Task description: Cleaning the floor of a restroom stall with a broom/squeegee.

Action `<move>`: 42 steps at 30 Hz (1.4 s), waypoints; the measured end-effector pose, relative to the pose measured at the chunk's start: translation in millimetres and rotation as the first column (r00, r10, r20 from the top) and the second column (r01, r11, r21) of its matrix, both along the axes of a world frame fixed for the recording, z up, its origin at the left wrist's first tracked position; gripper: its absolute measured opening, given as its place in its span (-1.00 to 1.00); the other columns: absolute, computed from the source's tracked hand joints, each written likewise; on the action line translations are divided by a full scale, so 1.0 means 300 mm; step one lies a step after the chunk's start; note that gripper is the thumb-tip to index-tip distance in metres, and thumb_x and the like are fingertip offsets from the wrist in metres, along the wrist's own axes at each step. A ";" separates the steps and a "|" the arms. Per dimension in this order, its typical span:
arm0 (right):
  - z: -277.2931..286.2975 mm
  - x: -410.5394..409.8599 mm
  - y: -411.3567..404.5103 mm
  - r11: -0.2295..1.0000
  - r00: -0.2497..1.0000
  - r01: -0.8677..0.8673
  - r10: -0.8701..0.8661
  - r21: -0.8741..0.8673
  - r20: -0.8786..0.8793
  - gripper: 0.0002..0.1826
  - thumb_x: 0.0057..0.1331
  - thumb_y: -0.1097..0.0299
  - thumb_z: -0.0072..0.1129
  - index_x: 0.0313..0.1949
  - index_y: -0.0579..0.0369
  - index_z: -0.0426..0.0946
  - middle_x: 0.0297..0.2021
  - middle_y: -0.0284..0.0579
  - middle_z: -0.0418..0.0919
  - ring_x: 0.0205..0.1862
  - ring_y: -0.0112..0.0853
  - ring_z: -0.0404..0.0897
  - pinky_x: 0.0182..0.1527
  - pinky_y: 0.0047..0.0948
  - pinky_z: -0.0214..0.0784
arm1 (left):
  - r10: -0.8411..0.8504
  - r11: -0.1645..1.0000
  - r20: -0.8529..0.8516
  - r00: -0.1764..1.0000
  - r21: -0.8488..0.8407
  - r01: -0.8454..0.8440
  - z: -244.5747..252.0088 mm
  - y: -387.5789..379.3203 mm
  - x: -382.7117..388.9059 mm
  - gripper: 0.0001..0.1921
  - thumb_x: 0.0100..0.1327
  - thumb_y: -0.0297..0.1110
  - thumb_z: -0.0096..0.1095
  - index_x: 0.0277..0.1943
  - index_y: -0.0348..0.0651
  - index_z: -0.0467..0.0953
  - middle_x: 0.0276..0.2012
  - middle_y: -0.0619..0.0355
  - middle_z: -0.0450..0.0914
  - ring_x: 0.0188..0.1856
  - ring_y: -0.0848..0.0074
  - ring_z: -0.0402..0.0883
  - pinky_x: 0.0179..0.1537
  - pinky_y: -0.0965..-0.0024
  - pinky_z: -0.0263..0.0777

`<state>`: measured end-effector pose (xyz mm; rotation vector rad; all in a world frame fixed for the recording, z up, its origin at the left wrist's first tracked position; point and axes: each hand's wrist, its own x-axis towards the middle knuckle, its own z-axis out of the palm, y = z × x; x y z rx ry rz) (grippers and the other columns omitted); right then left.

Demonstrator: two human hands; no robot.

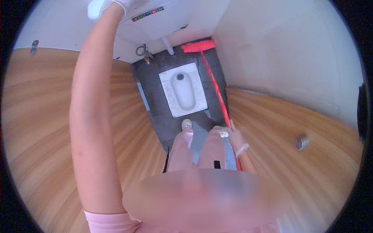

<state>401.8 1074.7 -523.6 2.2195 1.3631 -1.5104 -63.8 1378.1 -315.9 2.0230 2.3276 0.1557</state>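
Note:
My right hand (235,137), in a thin glove with a pale cuff, is wrapped around the red handle (217,87) of a broom. The broom's red head (198,46) rests on the dark floor in the far right corner. My left arm stretches up and forward to the top edge of the view. In a white glove, my left hand (96,10) is near the white cistern (163,24); its fingers are cut off or unclear, so I cannot tell whether it touches anything. A white squat toilet (184,90) is set in the floor before my feet.
Wood-grain partitions (46,116) close in on both sides. At the back wall are a grey hose with a brass valve (145,55) and a white pipe (167,46). A small metal cylinder (302,142) is fixed to the right partition. A blurred oval hides the bottom.

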 end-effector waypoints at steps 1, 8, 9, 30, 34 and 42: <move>-0.083 -0.018 0.005 1.000 1.000 0.000 0.000 0.001 0.001 -0.46 0.28 0.13 -0.09 0.27 -0.25 0.22 -0.41 0.12 0.58 -0.46 -0.22 0.57 -0.35 -0.33 0.38 | 0.058 0.998 -0.025 0.998 0.021 -0.057 -0.021 0.020 0.004 0.07 -0.27 0.00 0.54 0.26 -0.41 0.11 0.14 -0.25 0.34 0.21 0.10 0.31 0.24 0.37 0.15; -0.223 -0.099 -0.018 0.912 0.895 -0.410 0.399 0.012 0.201 -0.34 0.31 0.22 -0.14 0.37 -0.14 -0.12 -0.35 0.34 0.54 -0.28 0.08 0.58 -0.20 -0.05 0.37 | 0.113 0.993 0.004 0.994 0.040 -0.113 -0.012 0.041 0.022 0.17 -0.27 0.03 0.54 0.30 -0.46 -0.03 0.16 -0.28 0.31 0.19 0.07 0.34 0.21 0.36 0.19; -0.166 -0.054 0.006 0.890 0.868 -0.454 0.450 -0.029 0.208 -0.32 0.31 0.24 -0.16 0.37 -0.15 -0.18 -0.36 0.36 0.53 -0.27 0.13 0.56 -0.20 0.00 0.36 | 0.104 0.994 0.010 0.995 0.040 -0.104 -0.038 0.064 0.013 0.17 -0.27 0.03 0.54 0.30 -0.46 -0.03 0.16 -0.28 0.31 0.19 0.07 0.34 0.21 0.36 0.19; -0.040 0.025 0.133 0.890 0.871 -0.453 0.455 -0.056 0.187 -0.35 0.28 0.17 -0.10 0.35 -0.16 0.00 -0.33 0.13 0.57 -0.36 -0.19 0.57 -0.23 -0.25 0.41 | 0.085 0.992 -0.096 0.992 0.103 -0.075 -0.067 0.103 0.009 0.08 -0.29 0.02 0.54 0.23 -0.44 0.11 0.07 -0.28 0.37 0.15 0.04 0.35 0.22 0.34 0.18; 0.030 0.130 0.139 0.939 0.940 -0.340 0.341 -0.042 0.014 -0.38 0.30 0.19 -0.10 0.35 -0.24 0.02 -0.51 -0.09 0.50 -0.56 -0.38 0.49 -0.45 -0.38 0.36 | 0.103 0.994 -0.020 0.994 -0.041 -0.104 -0.004 0.041 0.008 0.08 -0.33 -0.03 0.58 0.21 -0.45 0.13 0.07 -0.27 0.38 0.14 0.05 0.36 0.21 0.35 0.20; -0.131 -0.117 0.119 0.961 0.923 0.223 -0.262 -0.163 -0.283 -0.38 0.30 0.18 -0.10 0.35 -0.18 0.04 -0.55 -0.11 0.48 -0.60 -0.38 0.48 -0.52 -0.38 0.33 | 0.036 0.999 -0.151 0.988 0.031 -0.031 -0.058 0.097 -0.003 0.07 -0.29 -0.04 0.56 0.24 -0.46 0.13 0.16 -0.25 0.32 0.19 0.09 0.32 0.22 0.34 0.19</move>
